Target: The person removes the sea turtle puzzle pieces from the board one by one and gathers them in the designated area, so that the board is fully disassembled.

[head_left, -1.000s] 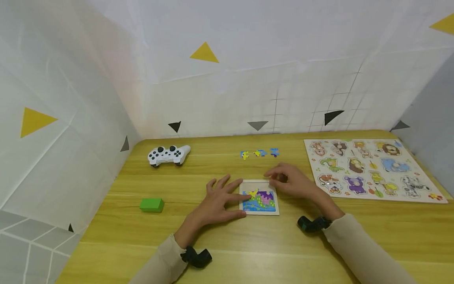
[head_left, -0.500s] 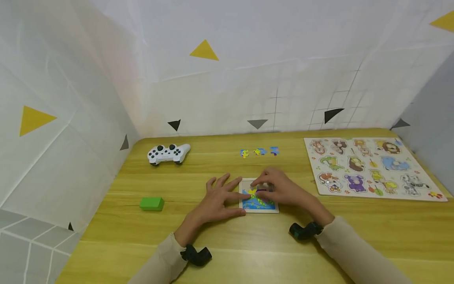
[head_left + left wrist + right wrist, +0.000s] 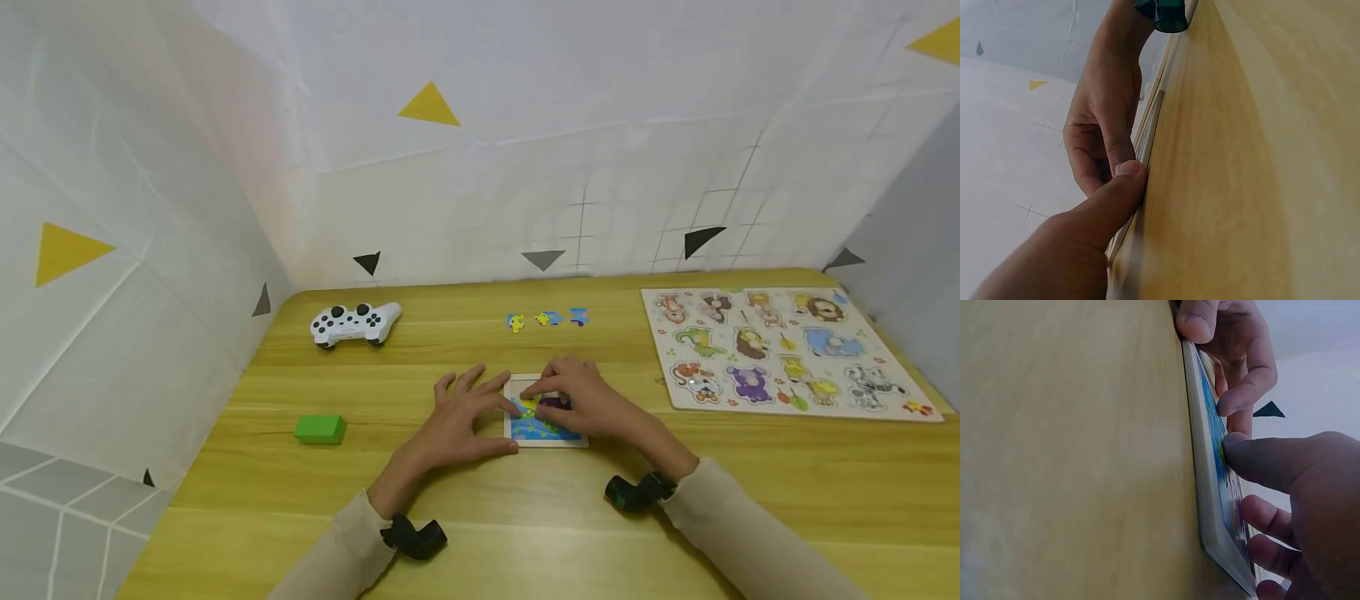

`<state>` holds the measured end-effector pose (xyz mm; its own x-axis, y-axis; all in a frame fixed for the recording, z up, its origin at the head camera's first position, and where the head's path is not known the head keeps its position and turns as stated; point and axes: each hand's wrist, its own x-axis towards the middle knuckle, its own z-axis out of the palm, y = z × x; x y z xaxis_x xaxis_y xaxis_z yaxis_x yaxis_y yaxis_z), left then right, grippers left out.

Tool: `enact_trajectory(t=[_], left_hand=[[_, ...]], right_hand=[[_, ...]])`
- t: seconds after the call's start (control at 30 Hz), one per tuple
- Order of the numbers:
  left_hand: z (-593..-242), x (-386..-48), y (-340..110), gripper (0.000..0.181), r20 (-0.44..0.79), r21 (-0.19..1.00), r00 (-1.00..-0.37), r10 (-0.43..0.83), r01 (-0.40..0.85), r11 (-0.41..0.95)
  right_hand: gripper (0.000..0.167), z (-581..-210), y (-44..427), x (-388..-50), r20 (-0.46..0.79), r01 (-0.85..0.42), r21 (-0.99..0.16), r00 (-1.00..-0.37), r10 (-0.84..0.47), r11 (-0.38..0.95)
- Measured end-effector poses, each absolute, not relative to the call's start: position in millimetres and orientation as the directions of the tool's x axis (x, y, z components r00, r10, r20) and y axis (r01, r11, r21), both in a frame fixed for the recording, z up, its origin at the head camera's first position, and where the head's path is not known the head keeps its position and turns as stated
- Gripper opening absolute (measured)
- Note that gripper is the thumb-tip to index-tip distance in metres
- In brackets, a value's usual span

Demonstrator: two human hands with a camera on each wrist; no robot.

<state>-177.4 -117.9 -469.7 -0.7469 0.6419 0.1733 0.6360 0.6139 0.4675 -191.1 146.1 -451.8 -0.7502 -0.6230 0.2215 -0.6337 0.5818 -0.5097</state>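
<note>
A small square puzzle tray (image 3: pixel 551 444) lies flat, blue, purple and yellow picture pieces inside. The left hand (image 3: pixel 461 421) has its fingers spread; its thumb touches the tray's lower left corner and its index finger reaches over the picture. From the right, the right hand (image 3: pixel 592 404) pinches a yellow picture piece (image 3: pixel 528 404) between thumb and index finger, covering part of the picture. In the right wrist view the right thumb (image 3: pixel 1260 456) rests on the picture near the left hand (image 3: pixel 1241 356). The left wrist view shows the left thumb at the tray's edge (image 3: pixel 1154 125).
Loose puzzle pieces (image 3: pixel 550 318) lie in a row behind the tray. At the right is a large animal puzzle board (image 3: pixel 787 400). A white game controller (image 3: pixel 356 325) and a green block (image 3: pixel 320 429) lie to the left. White sheeting hangs behind the table.
The right hand has moved left from the tray's upper right edge onto the picture, its fingertips now at the yellow piece. The left hand has stayed nearly still, its index finger slightly lifted back.
</note>
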Motion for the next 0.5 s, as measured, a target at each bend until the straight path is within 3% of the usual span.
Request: enact_trajectory(t=[0.23,0.5], left_hand=[[-470.1,-177.0,-118.6,0.035,0.176,0.472,-0.75,0.638,0.633,0.614],[-469.9,-177.2,-117.6,0.048,0.157,0.487,-0.774,0.614,0.601,0.633]], right_hand=[[0.027,-451.5,145.7,-191.1,0.201,-0.624,-0.516,-0.754,-0.625,0.587],[0.027,-451.6,146.5,-191.6,0.194,-0.622,-0.516,-0.755,-0.626,0.59]])
